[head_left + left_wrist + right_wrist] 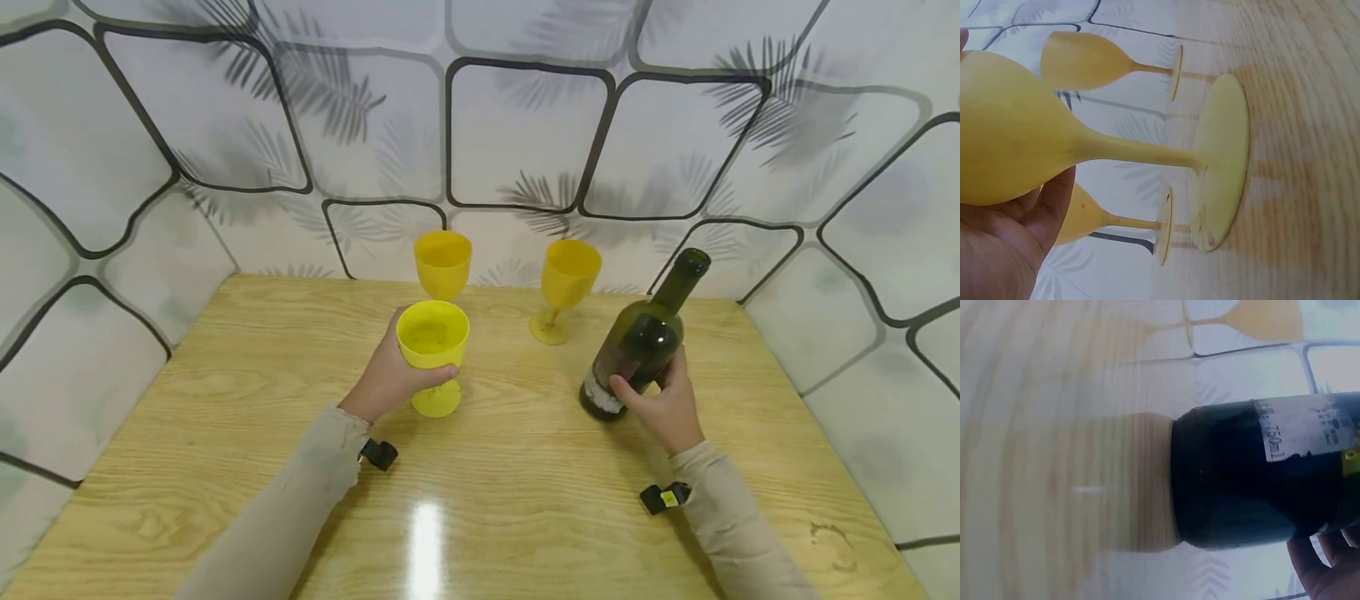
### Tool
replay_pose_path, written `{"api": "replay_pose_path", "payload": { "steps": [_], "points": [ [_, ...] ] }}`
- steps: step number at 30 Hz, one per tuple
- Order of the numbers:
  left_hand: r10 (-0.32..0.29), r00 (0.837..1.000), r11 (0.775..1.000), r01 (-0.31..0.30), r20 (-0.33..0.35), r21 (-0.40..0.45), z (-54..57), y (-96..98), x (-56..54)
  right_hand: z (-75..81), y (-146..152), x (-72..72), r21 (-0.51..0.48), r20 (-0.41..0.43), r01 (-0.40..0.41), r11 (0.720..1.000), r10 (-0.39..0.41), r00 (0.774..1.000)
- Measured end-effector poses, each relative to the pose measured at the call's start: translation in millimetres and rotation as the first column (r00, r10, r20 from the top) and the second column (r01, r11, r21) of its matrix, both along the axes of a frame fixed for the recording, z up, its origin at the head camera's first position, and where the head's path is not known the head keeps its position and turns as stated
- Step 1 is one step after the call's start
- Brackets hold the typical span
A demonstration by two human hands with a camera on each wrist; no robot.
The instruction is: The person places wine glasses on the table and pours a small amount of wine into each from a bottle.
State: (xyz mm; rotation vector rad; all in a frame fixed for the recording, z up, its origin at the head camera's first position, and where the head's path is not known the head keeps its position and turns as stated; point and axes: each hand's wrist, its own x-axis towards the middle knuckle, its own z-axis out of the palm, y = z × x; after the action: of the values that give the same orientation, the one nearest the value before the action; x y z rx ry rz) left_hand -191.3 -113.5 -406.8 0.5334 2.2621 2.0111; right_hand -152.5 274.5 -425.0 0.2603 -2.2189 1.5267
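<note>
My left hand grips the bowl of a yellow goblet, thumb along its near side and fingers round the far side. In the left wrist view the goblet's round foot is right at the tabletop. Around the body of a dark green wine bottle curls my right hand, its thumb near the torn label. The bottle's neck points up and has no cork or cap showing. From the right wrist view, the base is close against the table, and the pale label reads 750ml.
Two more yellow goblets stand upright toward the back: one behind the held goblet, partly covered by it, and another between the hands. The wooden table meets patterned walls at the back and sides.
</note>
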Motion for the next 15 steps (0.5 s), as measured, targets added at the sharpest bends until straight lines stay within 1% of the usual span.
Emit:
{"api": "replay_pose_path", "payload": {
  "steps": [2,6,8,11,15],
  "points": [
    [-0.001,1.000,1.000,0.001,0.001,0.002,-0.5,-0.3,0.1,0.9,-3,-0.8,-0.028,-0.014,-0.033,0.999,0.033,0.999],
    [-0.004,1.000,1.000,0.004,-0.006,0.008,-1.5,0.0,-0.3,7.1,-8,-5.8,-0.124,-0.038,-0.054,0.991,0.050,0.998],
    [-0.008,1.000,1.000,0.009,-0.009,0.013,-2.1,0.3,-0.6,11.1,-10,-9.6,-0.174,-0.049,-0.045,0.984,0.037,0.998],
    [-0.014,1.000,1.000,0.014,-0.006,0.019,-2.3,0.6,-0.7,15.8,-13,-15.0,-0.225,-0.047,-0.007,0.974,-0.004,0.999],
    [-0.020,1.000,1.000,0.020,-0.001,0.019,-0.8,2.5,-0.2,18.5,-17,-18.3,-0.220,-0.015,0.053,0.974,-0.057,0.998]
  ]
}}
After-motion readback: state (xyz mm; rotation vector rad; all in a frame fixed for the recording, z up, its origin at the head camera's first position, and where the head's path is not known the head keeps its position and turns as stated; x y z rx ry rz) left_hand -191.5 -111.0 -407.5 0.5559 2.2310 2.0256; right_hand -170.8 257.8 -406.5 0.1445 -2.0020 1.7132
